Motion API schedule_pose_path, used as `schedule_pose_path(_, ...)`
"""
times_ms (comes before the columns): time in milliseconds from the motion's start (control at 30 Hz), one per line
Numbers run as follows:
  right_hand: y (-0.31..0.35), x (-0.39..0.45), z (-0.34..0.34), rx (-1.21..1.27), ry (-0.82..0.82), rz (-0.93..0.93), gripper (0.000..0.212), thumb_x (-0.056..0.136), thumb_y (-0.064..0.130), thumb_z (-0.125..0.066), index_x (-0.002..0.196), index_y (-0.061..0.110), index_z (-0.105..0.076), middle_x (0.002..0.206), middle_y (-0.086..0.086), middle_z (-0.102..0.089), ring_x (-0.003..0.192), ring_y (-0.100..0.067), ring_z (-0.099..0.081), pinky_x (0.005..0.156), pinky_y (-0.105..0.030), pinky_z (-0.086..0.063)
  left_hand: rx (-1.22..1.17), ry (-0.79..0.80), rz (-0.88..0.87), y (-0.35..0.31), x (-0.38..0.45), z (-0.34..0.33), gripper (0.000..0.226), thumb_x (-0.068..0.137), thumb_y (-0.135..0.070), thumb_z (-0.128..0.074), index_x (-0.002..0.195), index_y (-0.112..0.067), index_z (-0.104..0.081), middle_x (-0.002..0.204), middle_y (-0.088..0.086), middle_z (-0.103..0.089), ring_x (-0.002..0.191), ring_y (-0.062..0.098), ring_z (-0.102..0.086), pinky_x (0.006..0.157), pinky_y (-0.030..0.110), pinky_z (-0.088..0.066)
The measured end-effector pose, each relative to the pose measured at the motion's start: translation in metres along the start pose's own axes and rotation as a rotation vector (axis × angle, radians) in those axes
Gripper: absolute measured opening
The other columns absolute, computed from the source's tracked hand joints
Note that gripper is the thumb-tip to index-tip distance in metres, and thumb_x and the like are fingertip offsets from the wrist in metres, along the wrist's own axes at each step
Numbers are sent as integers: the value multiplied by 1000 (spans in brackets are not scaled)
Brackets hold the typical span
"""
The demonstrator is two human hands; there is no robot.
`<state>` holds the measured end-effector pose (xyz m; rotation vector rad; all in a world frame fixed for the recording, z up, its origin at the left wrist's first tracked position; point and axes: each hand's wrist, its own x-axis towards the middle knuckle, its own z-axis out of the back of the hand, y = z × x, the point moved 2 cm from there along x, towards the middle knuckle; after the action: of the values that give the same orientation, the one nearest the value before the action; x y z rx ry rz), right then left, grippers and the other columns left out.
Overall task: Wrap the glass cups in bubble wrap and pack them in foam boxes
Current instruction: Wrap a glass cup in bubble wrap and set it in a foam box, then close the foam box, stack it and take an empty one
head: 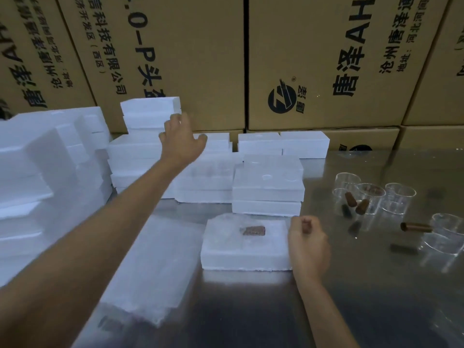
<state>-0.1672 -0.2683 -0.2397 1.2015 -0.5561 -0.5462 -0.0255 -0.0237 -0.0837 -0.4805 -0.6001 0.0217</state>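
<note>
Stacked cardboard cartons (313,59) with printed characters make the back wall, and in front of them lies a shiny metal table (251,310). At about nine o'clock many white foam boxes (50,177) are piled up, and more piles continue toward eleven and twelve o'clock. A sheet of bubble wrap (150,267) lies flat on the table at about seven o'clock.

The left hand (179,141) is stretched far out toward the small foam pile (152,113) at eleven o'clock. Its fingers are spread and hold nothing; they are at the edge of the pile, but I cannot tell if they touch it. I judge that the step in hand is to fetch a foam piece, perhaps a lid.

Near the middle lies one foam box (246,244) with a brown thing showing in its top. The right hand (308,247) waits just beside it at its three o'clock side, fingers curled into a loose fist, holding nothing that I can see.

At three o'clock the glass cups (371,197) stand together on the table, clear, with small brown pieces among them, all not yet wrapped. The next move probably needs a secure grip on the light foam, without knocking down the pile.
</note>
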Motion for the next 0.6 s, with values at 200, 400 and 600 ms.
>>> schedule_pose_path(200, -3, 10, -7, 94, 60, 49, 15, 91, 31, -53, 78, 36, -61, 63, 8, -66, 62, -15, -64, 59, -30, -44, 330, 85, 82, 44, 126, -4, 74, 92, -35, -63, 149, -4, -27, 155, 17, -29, 142, 35, -25, 111, 55, -28)
schedule_pose_path(400, -7, 16, -13, 85, 70, -15, 14, 88, 36, -50, 79, 38, -62, 59, 5, -66, 69, -27, -65, 76, -46, -55, 452, 115, 126, 63, 180, -31, 80, 91, -39, -65, 151, -3, -25, 156, 18, -27, 145, 34, -20, 115, 58, -22)
schedule_pose_path(600, -3, 16, -12, 68, 82, -8, 15, 85, 35, -48, 78, 39, -61, 62, 10, -67, 66, -21, -65, 76, -43, -55, 470, 65, 103, 62, 190, -40, 64, 83, -9, -67, 137, 0, -34, 127, 27, -50, 123, 42, -45, 107, 54, -33)
